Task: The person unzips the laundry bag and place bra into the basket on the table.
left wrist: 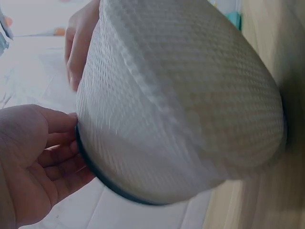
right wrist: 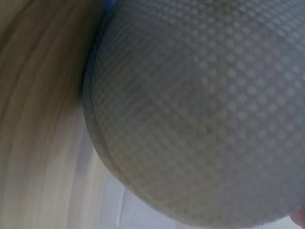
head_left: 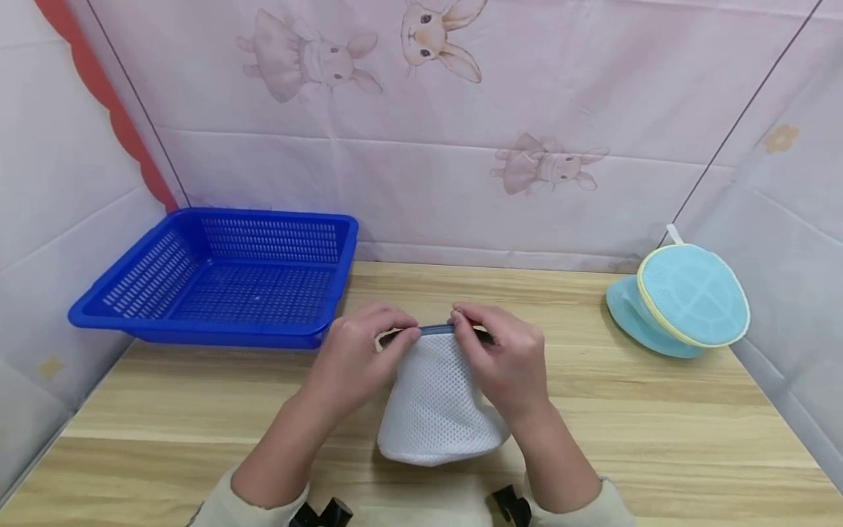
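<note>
A white mesh laundry bag stands on the table in front of me, narrow at the top in the head view. Blue-grey edging runs along its far upper edge. My left hand pinches that edging at its left end between thumb and forefinger. At the right end, the thumb and fingers of my right hand pinch the same edge. In the left wrist view the bag's rounded body bulges toward the camera, partly hiding the right hand. Mesh fills most of the right wrist view.
A blue slotted plastic basket sits at the back left of the wooden table. Toward the back right lies a light-blue mesh bag with pale yellow edging. A pink rabbit-print cloth hangs behind the table.
</note>
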A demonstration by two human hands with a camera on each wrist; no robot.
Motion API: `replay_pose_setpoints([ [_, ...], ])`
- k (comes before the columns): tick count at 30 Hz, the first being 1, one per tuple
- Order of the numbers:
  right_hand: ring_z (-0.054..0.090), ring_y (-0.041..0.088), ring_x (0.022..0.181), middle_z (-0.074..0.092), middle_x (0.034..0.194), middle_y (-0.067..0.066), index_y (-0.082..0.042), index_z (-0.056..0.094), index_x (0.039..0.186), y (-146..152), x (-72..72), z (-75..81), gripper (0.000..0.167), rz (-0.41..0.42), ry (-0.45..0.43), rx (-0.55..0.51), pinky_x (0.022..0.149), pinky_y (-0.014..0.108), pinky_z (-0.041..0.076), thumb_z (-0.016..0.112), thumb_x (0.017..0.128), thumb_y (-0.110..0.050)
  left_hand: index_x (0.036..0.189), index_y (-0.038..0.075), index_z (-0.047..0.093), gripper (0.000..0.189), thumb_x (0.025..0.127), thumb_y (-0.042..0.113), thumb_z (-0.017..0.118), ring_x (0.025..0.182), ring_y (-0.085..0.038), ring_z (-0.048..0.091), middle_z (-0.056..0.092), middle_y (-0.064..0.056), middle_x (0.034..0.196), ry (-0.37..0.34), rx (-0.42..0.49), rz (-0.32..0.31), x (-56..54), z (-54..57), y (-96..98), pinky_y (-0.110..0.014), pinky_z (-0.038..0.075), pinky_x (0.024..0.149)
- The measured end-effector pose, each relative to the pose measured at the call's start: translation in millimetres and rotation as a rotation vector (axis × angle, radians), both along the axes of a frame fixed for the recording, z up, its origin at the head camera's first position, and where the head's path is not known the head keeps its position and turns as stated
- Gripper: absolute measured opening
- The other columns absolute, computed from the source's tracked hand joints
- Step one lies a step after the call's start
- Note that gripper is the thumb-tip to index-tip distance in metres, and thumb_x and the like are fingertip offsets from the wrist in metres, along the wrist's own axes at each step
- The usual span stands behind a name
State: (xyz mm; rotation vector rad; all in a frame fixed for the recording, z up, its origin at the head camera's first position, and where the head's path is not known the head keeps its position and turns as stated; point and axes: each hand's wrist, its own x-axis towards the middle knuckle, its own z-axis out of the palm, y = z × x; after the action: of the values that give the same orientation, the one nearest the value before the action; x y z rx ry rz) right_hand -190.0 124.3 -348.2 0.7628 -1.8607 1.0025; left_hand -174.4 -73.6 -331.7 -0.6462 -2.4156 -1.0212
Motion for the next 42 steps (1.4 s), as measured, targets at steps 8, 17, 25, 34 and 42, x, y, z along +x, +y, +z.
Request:
replay_pose_setpoints([
  [8,0.072,0.018,0.073,0.075,0.082,0.010,0.002,0.075,0.090,-9,3.9,-2.2,0.010,0.022,0.031,0.076,0.065,0.026,0.059,0.070,0.084,-0.004,0.093,0.009,0.075,0.007,0.089,0.013,0.074,0.092,-0.009,0.066,0.071,0.001,0.096,0.027,0.036,-0.102,6.4,-1.9,12.1,-0.025,0.057,0.078],
  [17,0.073,0.020,0.073,0.074,0.081,0.012,0.005,0.074,0.089,-3,0.8,0.2,0.007,-0.012,0.001,0.043,0.064,0.026,0.060,0.072,0.083,0.002,0.090,0.009,0.076,0.003,0.088,0.009,0.074,0.089,-0.011,0.069,0.072,0.001,0.091,0.023,0.023,-0.025,1.5,-0.9,6.1,-0.027,0.058,0.076],
  [25,0.074,0.022,0.075,0.075,0.083,0.012,0.004,0.075,0.092,3,-2.8,3.5,0.011,-0.026,-0.039,-0.031,0.063,0.027,0.059,0.074,0.081,0.005,0.090,0.009,0.076,0.003,0.087,0.009,0.075,0.087,-0.011,0.069,0.073,0.001,0.088,0.034,0.036,-0.014,-5.2,-0.4,-0.8,-0.033,0.059,0.074],
  [34,0.074,0.019,0.076,0.075,0.083,0.010,0.003,0.075,0.091,0,-3.4,1.6,0.009,-0.033,-0.019,-0.014,0.071,0.024,0.059,0.072,0.082,0.002,0.093,0.011,0.076,0.007,0.088,0.015,0.075,0.090,-0.010,0.068,0.073,0.002,0.092,-0.003,0.016,0.003,-3.8,-0.2,3.6,-0.030,0.058,0.077],
  [42,0.073,0.019,0.072,0.075,0.081,0.010,0.003,0.075,0.088,-9,-1.1,-0.5,0.008,0.011,0.011,0.035,0.066,0.027,0.059,0.072,0.083,-0.002,0.093,0.008,0.075,0.008,0.089,0.014,0.074,0.092,-0.011,0.068,0.072,0.000,0.095,0.014,0.054,-0.074,1.7,-1.5,16.0,-0.025,0.057,0.080],
])
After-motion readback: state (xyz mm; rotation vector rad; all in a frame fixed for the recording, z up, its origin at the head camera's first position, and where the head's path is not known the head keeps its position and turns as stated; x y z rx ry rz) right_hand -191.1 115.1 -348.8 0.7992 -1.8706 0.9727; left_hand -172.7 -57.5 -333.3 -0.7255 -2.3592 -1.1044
